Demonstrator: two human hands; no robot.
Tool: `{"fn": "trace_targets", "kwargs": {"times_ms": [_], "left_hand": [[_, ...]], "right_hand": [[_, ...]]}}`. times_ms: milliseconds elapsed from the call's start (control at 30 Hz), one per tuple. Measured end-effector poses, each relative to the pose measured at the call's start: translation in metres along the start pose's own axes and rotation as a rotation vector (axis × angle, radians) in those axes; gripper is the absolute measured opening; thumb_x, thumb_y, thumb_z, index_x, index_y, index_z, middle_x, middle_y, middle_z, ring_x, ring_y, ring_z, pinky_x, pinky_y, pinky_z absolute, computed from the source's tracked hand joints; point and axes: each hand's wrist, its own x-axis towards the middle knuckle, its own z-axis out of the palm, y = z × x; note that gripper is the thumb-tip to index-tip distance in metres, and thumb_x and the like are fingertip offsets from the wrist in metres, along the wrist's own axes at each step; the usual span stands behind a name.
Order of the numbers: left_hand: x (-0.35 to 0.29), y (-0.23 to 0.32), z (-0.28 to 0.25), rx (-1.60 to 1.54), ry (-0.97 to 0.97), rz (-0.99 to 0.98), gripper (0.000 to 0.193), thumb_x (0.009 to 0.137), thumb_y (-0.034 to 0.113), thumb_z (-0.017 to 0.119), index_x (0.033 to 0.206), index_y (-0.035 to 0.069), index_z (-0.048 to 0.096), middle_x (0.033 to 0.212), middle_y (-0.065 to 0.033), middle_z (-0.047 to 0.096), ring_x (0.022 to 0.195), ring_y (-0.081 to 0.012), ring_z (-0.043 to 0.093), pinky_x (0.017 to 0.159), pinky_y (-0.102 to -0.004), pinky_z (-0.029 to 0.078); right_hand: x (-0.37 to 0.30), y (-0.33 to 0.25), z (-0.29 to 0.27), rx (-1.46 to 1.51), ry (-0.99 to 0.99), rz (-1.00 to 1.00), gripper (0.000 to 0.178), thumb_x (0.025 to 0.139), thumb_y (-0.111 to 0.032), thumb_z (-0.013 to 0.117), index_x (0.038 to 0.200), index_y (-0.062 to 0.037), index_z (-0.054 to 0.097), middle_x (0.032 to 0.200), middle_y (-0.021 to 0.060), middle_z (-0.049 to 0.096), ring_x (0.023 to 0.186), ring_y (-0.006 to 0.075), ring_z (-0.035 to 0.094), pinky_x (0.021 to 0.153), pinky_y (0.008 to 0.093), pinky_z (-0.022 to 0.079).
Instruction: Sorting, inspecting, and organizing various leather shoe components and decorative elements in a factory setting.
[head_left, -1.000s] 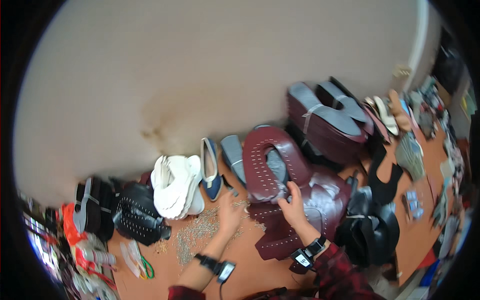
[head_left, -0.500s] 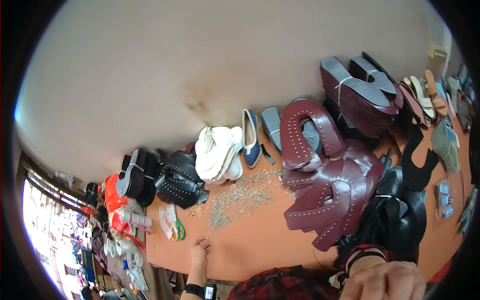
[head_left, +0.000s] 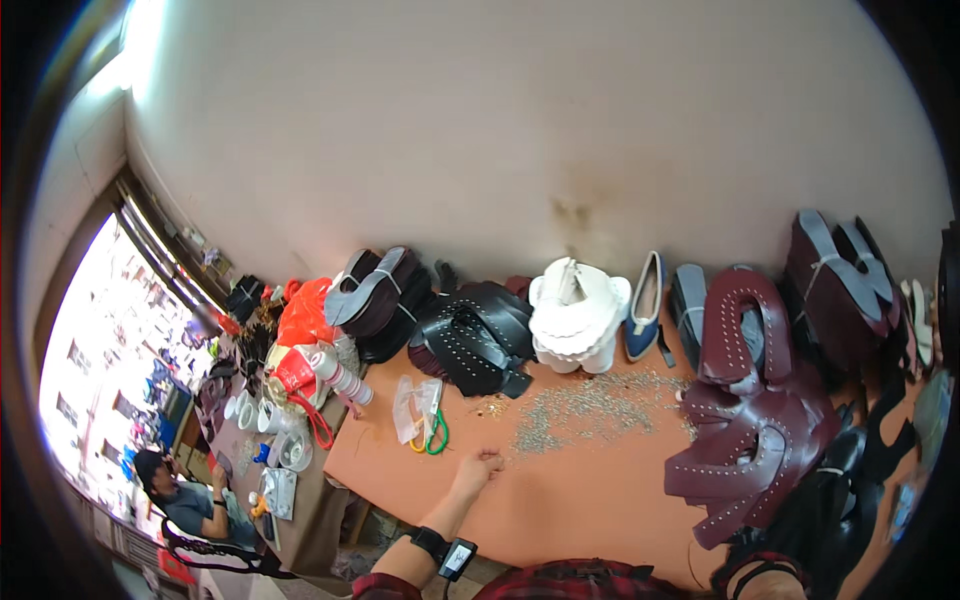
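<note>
My left hand (head_left: pixel 480 470) rests on the orange tabletop (head_left: pixel 560 510), its fingers curled together; whatever they hold, if anything, is too small to make out. Just beyond it lies a wide scatter of small metallic studs (head_left: pixel 590 410). Green-and-yellow-handled scissors (head_left: pixel 437 432) lie beside a clear plastic bag (head_left: pixel 407 410) to its left. At the lower right edge, only the wrist end of my right hand (head_left: pixel 768 584) shows; its fingers are hidden. Nearest to it are black leather pieces (head_left: pixel 815 510) and a pile of studded maroon uppers (head_left: pixel 745 450).
Along the wall stand black studded uppers (head_left: pixel 470 335), white shoe pieces (head_left: pixel 577 315), a blue shoe (head_left: pixel 645 310) and a tied maroon stack (head_left: pixel 840 290). White thread cones (head_left: pixel 340 376) stand left. A person (head_left: pixel 195 505) sits further off at another table (head_left: pixel 310 520).
The view has swung left, so the table things appear further right and a seated person shows. My right hand has dropped mostly out of the picture. My left hand stays curled on the table.
</note>
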Motion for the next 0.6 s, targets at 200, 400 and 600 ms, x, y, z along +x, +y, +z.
{"fn": "trace_targets", "kwargs": {"times_ms": [200,400,600], "left_hand": [[0.087,0.027,-0.054,-0.070,-0.046,-0.014,0.027,0.079,0.011,0.061,0.103,0.001,0.053,0.084,-0.0063,0.059,0.072,-0.0133,0.058,0.057,-0.0238,0.045],[0.175,0.045,-0.111,-0.405,0.105,0.088,0.019,0.081,0.012,0.061,0.097,0.005,0.053,0.078,-0.0018,0.056,0.064,-0.0123,0.055,0.057,-0.0261,0.045],[0.219,0.033,-0.113,-0.703,0.139,-0.041,0.032,0.083,0.024,0.063,0.106,0.006,0.050,0.084,-0.0005,0.055,0.069,-0.0091,0.051,0.055,-0.0229,0.043]], "right_hand": [[-0.012,0.072,0.000,-0.352,-0.087,0.641,0.025,0.076,-0.023,0.061,0.083,0.0008,0.063,0.084,0.0164,0.059,0.075,0.0308,0.060,0.065,0.0379,0.049],[-0.156,0.129,0.020,-0.706,0.908,1.052,0.024,0.084,-0.010,0.057,0.105,0.0008,0.056,0.096,0.0115,0.060,0.085,0.0214,0.059,0.077,0.0337,0.047],[-0.144,0.195,0.012,-0.578,1.323,1.101,0.022,0.085,-0.009,0.058,0.106,-0.0018,0.057,0.095,0.0099,0.062,0.086,0.0194,0.060,0.077,0.0320,0.049]]}}
